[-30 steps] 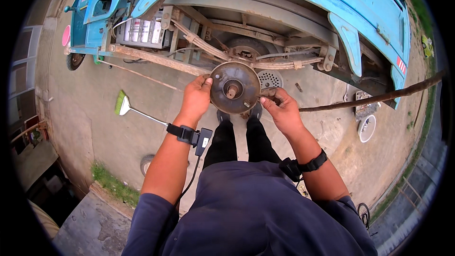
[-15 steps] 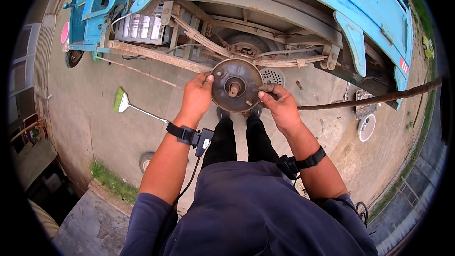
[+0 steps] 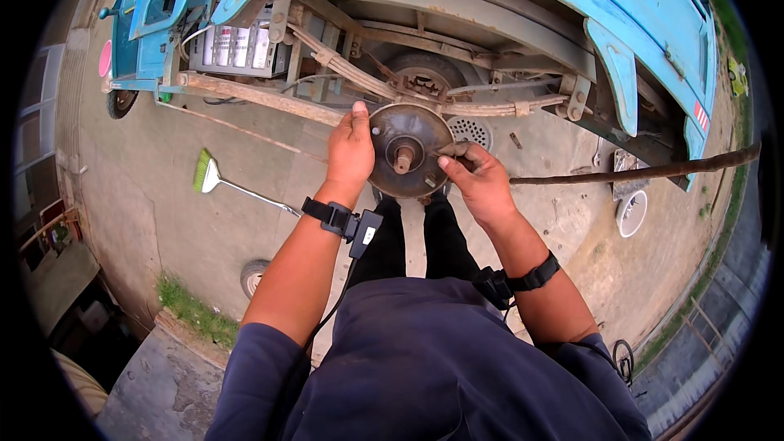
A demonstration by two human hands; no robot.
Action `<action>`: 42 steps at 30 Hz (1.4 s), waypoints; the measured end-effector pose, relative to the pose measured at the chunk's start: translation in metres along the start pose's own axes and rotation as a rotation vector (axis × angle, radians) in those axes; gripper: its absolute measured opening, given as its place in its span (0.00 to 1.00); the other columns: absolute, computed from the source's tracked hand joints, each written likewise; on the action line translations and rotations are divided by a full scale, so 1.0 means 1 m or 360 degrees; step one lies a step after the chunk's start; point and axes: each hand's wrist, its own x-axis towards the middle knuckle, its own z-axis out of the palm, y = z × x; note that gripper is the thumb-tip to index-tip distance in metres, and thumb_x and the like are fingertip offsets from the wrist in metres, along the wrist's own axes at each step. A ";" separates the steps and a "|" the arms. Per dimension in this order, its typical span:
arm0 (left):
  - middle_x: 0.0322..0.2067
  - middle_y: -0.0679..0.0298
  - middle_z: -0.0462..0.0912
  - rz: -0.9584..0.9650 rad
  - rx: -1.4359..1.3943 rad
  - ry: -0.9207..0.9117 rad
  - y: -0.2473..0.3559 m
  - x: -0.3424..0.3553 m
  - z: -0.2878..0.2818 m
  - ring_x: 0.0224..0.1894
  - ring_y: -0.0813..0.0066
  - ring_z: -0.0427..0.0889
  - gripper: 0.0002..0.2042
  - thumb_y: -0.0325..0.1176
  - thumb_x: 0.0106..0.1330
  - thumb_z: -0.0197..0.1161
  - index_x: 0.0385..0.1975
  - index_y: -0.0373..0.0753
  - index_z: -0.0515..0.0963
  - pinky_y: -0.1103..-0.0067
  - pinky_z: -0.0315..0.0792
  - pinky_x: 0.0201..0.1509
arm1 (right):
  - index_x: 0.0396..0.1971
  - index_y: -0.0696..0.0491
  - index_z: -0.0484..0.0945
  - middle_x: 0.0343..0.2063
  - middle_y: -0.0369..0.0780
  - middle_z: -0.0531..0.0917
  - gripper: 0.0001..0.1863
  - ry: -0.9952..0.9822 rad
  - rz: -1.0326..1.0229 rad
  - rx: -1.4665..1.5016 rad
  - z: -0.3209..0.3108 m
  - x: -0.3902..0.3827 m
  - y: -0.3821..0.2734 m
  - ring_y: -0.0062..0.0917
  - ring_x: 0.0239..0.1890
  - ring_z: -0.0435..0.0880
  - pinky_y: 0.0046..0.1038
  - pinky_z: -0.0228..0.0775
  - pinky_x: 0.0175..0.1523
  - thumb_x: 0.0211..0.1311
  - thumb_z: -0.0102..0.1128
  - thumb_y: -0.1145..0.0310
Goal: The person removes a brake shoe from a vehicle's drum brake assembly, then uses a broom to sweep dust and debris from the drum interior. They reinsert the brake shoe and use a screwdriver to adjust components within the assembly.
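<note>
A round dark metal plate (image 3: 390,170) with a central stub shaft sits below the leaf springs (image 3: 343,65) of a blue vehicle (image 3: 612,82). My left hand (image 3: 349,147) grips the plate's left rim, thumb pointing up along it. At the right rim, my right hand (image 3: 474,180) has thumb and fingers closed on a small thing that I cannot make out, the thumb over the plate's face. A long brown bar (image 3: 637,175) runs out to the right from behind that hand. A perforated metal disc (image 3: 472,131) lies on the ground behind the plate.
A green broom (image 3: 211,173) lies to the left, a loose wheel (image 3: 253,278) below it. At the right lie a metal tray (image 3: 627,163) with parts and a white basin (image 3: 631,212). The vehicle's frame rail (image 3: 269,94) spans above; a concrete step (image 3: 159,384) is at lower left.
My left hand has shifted upward along the plate's rim, its thumb higher and more upright. My right hand has moved slightly left and up, its thumb further onto the plate's face.
</note>
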 end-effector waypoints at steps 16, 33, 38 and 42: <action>0.30 0.53 0.79 0.0091 0.0156 0.0086 0.006 -0.003 0.007 0.34 0.62 0.73 0.28 0.52 0.82 0.44 0.38 0.28 0.77 0.68 0.71 0.44 | 0.41 0.58 0.84 0.42 0.45 0.82 0.10 0.0091 -0.0572 -0.0930 0.004 0.008 -0.011 0.36 0.47 0.80 0.32 0.73 0.54 0.59 0.71 0.75; 0.38 0.44 0.84 0.0068 0.0332 -0.0073 0.014 -0.003 -0.009 0.43 0.42 0.81 0.23 0.49 0.81 0.48 0.41 0.30 0.77 0.61 0.74 0.49 | 0.40 0.58 0.83 0.49 0.45 0.81 0.11 0.0258 -0.0630 -0.1327 -0.009 -0.010 -0.046 0.40 0.50 0.81 0.34 0.74 0.54 0.62 0.72 0.70; 0.40 0.51 0.82 0.0457 0.0250 0.0081 0.023 -0.031 -0.043 0.40 0.54 0.82 0.13 0.39 0.76 0.60 0.42 0.32 0.77 0.68 0.75 0.44 | 0.38 0.57 0.84 0.48 0.44 0.82 0.11 0.0132 -0.0764 -0.1512 0.009 -0.027 -0.071 0.41 0.50 0.82 0.36 0.76 0.53 0.56 0.74 0.73; 0.40 0.62 0.83 0.0280 -0.0145 -0.0341 0.040 -0.076 -0.066 0.42 0.74 0.82 0.10 0.34 0.76 0.61 0.48 0.33 0.77 0.78 0.75 0.43 | 0.35 0.57 0.84 0.46 0.44 0.83 0.11 -0.0040 -0.0960 -0.1591 0.031 -0.038 -0.080 0.40 0.47 0.83 0.36 0.77 0.50 0.52 0.75 0.75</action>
